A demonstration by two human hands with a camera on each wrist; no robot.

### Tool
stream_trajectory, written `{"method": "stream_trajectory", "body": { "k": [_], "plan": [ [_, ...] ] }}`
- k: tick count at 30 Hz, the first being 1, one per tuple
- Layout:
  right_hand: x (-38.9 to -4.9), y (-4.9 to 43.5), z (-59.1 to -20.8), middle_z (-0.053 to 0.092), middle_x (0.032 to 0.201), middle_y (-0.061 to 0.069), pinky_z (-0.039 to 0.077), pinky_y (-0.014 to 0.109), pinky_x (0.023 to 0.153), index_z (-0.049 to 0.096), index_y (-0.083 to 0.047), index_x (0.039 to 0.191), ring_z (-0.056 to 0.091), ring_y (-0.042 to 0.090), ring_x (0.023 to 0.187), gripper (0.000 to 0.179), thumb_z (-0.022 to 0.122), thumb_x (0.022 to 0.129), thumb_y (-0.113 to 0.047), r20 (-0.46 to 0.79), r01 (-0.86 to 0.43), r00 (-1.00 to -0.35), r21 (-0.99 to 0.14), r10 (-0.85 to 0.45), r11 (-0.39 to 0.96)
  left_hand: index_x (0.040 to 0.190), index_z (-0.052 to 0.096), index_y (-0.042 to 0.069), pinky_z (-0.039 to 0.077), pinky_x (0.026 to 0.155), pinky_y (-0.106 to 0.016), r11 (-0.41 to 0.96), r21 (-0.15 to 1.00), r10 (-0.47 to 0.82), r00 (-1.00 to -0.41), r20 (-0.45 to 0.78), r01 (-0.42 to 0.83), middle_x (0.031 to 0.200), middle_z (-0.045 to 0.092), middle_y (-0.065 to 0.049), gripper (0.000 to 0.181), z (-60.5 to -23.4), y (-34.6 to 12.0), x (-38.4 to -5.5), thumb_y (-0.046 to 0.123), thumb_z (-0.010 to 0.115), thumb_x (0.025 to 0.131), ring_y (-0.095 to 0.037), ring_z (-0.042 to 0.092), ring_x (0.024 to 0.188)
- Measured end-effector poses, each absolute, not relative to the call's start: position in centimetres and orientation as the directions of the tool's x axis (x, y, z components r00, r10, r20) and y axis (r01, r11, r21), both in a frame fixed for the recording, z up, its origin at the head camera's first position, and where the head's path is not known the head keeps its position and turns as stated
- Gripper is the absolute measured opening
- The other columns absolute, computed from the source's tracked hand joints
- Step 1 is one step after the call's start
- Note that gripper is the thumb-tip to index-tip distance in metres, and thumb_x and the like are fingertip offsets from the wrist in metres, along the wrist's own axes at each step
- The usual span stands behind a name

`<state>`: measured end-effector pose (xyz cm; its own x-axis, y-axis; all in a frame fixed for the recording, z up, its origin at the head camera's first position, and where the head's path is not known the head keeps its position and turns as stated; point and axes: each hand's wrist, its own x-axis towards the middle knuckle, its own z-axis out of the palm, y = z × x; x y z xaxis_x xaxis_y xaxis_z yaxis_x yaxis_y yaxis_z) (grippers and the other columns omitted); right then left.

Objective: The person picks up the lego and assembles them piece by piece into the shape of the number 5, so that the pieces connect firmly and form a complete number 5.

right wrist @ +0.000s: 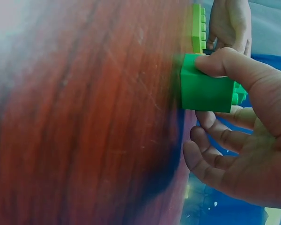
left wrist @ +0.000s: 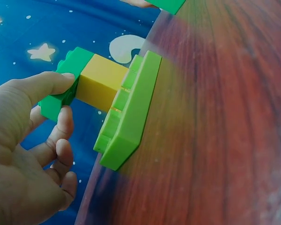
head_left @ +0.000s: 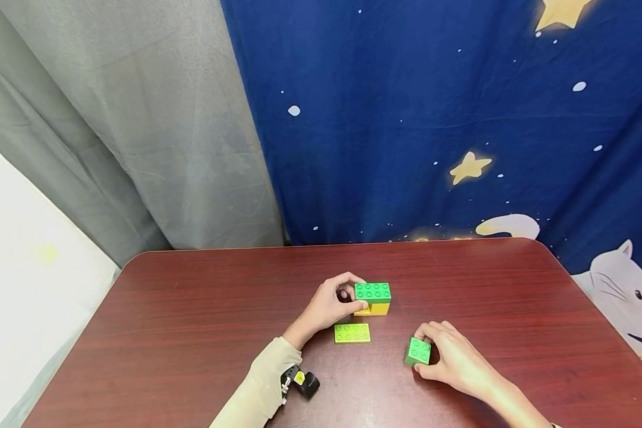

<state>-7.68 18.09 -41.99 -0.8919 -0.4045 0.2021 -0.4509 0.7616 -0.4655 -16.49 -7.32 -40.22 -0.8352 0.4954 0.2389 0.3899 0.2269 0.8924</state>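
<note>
My left hand [head_left: 329,303] pinches a long green toy brick [head_left: 373,292] between thumb and fingers. That brick sits on top of a yellow toy brick [head_left: 379,309], which shows below its right part. In the left wrist view the left thumb lies on the side of the green brick, and the yellow brick [left wrist: 103,82] stands under it. A lime green brick [head_left: 352,333] lies flat just in front of this stack. To the right, my right hand [head_left: 455,356] grips a small square green brick [head_left: 418,351], thumb on one side and fingers on the other, low at the tabletop.
The dark red wooden table [head_left: 219,297] spreads around both hands. A black camera mount [head_left: 302,381] is strapped at the left wrist. Behind the table's far edge hang a grey curtain [head_left: 182,148] and a blue star-patterned curtain [head_left: 380,148].
</note>
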Motion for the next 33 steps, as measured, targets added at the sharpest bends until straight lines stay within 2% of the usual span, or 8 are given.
{"method": "stream_trajectory", "body": {
  "k": [19, 33],
  "plan": [
    [-8.7, 17.8, -42.1, 0.045, 0.075, -0.019, 0.04, 0.024, 0.06, 0.055, -0.021, 0.083, 0.043, 0.004, 0.071, 0.035, 0.082, 0.061, -0.014, 0.231, -0.48, -0.877, -0.471, -0.422, 0.74, 0.106, 0.06, -0.006, 0.036, 0.061, -0.027, 0.197, 0.901, 0.512, -0.824, 0.242, 0.387, 0.069, 0.055, -0.015, 0.032, -40.1, -7.2, -16.3, -0.003, 0.072, 0.077, -0.023, 0.044, 0.064],
    [-10.2, 17.1, -42.1, 0.048, 0.076, -0.013, 0.043, 0.024, 0.058, 0.056, -0.016, 0.087, 0.046, 0.001, 0.067, 0.034, 0.082, 0.065, -0.011, 0.192, -0.426, -0.903, -0.528, -0.385, 0.735, 0.105, 0.061, -0.005, 0.036, 0.061, -0.027, 0.208, 0.894, 0.503, -0.827, 0.25, 0.397, 0.068, 0.054, -0.013, 0.031, -40.1, -7.2, -16.3, -0.002, 0.072, 0.077, -0.023, 0.044, 0.064]
  ]
}}
